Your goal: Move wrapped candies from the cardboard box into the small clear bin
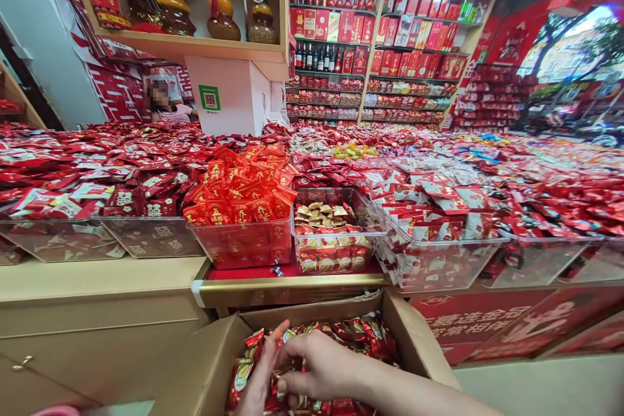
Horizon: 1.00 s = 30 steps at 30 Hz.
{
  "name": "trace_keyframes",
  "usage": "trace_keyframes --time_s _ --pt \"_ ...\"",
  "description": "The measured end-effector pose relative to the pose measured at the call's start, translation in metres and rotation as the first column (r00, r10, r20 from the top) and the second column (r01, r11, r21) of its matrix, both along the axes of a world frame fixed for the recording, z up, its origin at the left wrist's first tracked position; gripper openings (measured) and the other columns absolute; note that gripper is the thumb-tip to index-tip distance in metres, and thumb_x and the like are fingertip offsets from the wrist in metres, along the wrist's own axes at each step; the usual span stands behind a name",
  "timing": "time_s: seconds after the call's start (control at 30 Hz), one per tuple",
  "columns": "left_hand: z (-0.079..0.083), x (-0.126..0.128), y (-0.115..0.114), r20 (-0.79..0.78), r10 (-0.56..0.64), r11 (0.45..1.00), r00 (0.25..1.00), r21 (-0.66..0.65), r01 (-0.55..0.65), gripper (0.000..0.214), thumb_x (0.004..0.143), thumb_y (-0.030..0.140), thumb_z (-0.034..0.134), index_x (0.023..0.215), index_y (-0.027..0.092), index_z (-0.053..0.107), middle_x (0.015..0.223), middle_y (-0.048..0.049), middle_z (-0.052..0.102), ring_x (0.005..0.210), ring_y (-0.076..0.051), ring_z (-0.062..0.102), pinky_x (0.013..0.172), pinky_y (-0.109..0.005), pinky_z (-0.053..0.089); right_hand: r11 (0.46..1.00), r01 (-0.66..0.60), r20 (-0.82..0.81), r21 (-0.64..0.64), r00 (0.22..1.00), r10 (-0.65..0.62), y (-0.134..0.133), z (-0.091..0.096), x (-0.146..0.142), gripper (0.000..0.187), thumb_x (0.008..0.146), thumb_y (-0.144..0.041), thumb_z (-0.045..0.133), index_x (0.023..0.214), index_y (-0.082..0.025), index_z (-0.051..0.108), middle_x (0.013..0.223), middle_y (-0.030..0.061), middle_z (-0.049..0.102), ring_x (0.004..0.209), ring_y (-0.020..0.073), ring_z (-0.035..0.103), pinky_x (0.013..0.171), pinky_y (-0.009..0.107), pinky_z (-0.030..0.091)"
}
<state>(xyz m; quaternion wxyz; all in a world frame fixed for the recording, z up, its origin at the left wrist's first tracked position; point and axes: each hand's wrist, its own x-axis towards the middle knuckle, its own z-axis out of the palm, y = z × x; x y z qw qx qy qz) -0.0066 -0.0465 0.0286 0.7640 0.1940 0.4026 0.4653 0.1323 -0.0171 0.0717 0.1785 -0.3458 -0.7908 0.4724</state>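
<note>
An open cardboard box [425, 339] full of small red and gold candy packets [242, 374] stands below the counter. Both hands are inside it. My left hand [260, 370] is at the left of the box, seen edge-on, its fingers stretched out against the packets. Close beside it, my right hand [319, 364] comes in from the lower right, fingers curled down among the packets; whatever lies within its grip is hidden. Just above the box, a clear plastic bin [336, 244] holds gold and red packets stacked in rows, filled lower than its neighbours.
A clear bin of orange-red packets [238, 198] stands left of that bin, and one of white and red packets [441, 234] right of it. A gold counter edge [297, 283] runs above the box. Shelves [373, 45] of bottles and gift boxes line the back; a person [168, 104] is behind the counter.
</note>
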Motion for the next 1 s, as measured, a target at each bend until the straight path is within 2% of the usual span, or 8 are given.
trace_keyframes --time_s 0.07,0.17,0.3,0.5,0.67,0.8,0.9,1.0 --pt "-0.003 0.0 0.0 0.021 0.029 0.998 0.999 0.058 -0.03 0.052 0.06 0.037 0.069 0.11 0.032 0.054 0.104 -0.0019 0.065 0.072 -0.017 0.063 0.047 -0.02 0.041 0.996 0.081 0.021 0.033 0.996 -0.082 0.002 -0.002 -0.001 0.018 0.071 -0.02 0.048 0.083 -0.017 0.062 0.065 -0.0003 0.062 0.058 0.0109 0.055 0.052 0.017 0.039" --pt "-0.009 -0.002 0.003 0.013 0.046 0.989 0.999 0.141 -0.047 0.039 0.059 0.025 0.072 0.097 0.026 0.062 0.1 -0.0039 0.067 0.088 -0.021 0.061 0.064 -0.024 0.047 0.969 0.234 0.031 0.076 0.971 -0.236 0.005 -0.008 -0.002 0.017 0.069 -0.02 0.05 0.08 -0.016 0.062 0.069 0.0006 0.062 0.058 0.0098 0.051 0.051 0.017 0.036" --pt "-0.01 -0.003 0.01 -0.072 0.09 0.982 0.993 0.173 -0.076 0.03 0.061 0.023 0.072 0.089 0.021 0.063 0.09 -0.0032 0.07 0.088 -0.021 0.062 0.076 -0.029 0.047 0.938 0.338 0.039 0.077 0.939 -0.342 0.013 -0.012 0.001 0.019 0.072 -0.031 0.049 0.077 -0.015 0.06 0.062 -0.001 0.056 0.054 0.0079 0.043 0.048 0.017 0.032" --pt "0.0 -0.004 0.008 -0.108 0.122 0.982 0.987 0.156 -0.104 0.03 0.061 0.021 0.072 0.089 0.018 0.062 0.077 -0.0028 0.073 0.075 -0.021 0.067 0.07 -0.031 0.052 0.943 0.333 -0.074 0.026 0.941 -0.331 0.017 -0.008 0.002 0.02 0.076 -0.03 0.047 0.068 -0.014 0.056 0.06 -0.0023 0.048 0.057 0.0077 0.039 0.054 0.018 0.032" --pt "0.009 -0.006 0.009 -0.056 0.207 0.974 0.977 0.103 -0.201 0.026 0.058 0.019 0.074 0.082 0.017 0.065 0.07 -0.002 0.073 0.063 -0.018 0.067 0.062 -0.027 0.054 0.915 0.378 -0.205 -0.143 0.893 -0.401 0.018 -0.012 -0.004 0.02 0.075 -0.03 0.047 0.064 -0.014 0.048 0.058 -0.0035 0.041 0.055 0.0073 0.034 0.052 0.019 0.031" --pt "0.012 -0.007 0.011 -0.043 0.243 0.961 0.969 0.144 -0.235 0.021 0.059 0.023 0.073 0.077 0.016 0.067 0.066 -0.0005 0.072 0.057 -0.014 0.065 0.056 -0.023 0.054 0.889 0.387 -0.27 -0.247 0.853 -0.446 0.019 -0.013 -0.008 0.024 0.074 -0.036 0.048 0.065 -0.014 0.045 0.057 -0.0037 0.04 0.053 0.0067 0.032 0.05 0.019 0.029" --pt "0.013 -0.006 0.011 -0.05 0.286 0.946 0.957 0.177 -0.273 0.02 0.06 0.024 0.072 0.078 0.015 0.067 0.068 -0.0004 0.071 0.058 -0.013 0.064 0.055 -0.021 0.053 0.881 0.357 -0.303 -0.309 0.842 -0.447 0.017 -0.011 -0.009 0.029 0.073 -0.042 0.05 0.065 -0.015 0.045 0.058 -0.0039 0.04 0.051 0.0061 0.033 0.048 0.019 0.03" --pt "0.014 -0.005 0.011 -0.054 0.34 0.927 0.939 0.188 -0.325 0.022 0.06 0.024 0.072 0.08 0.014 0.067 0.068 -0.0006 0.071 0.057 -0.011 0.062 0.053 -0.019 0.052 0.868 0.273 -0.325 -0.415 0.847 -0.421 0.016 -0.013 -0.01 0.031 0.067 -0.044 0.058 0.073 -0.016 0.047 0.061 -0.0034 0.045 0.05 0.0065 0.04 0.047 0.02 0.035"
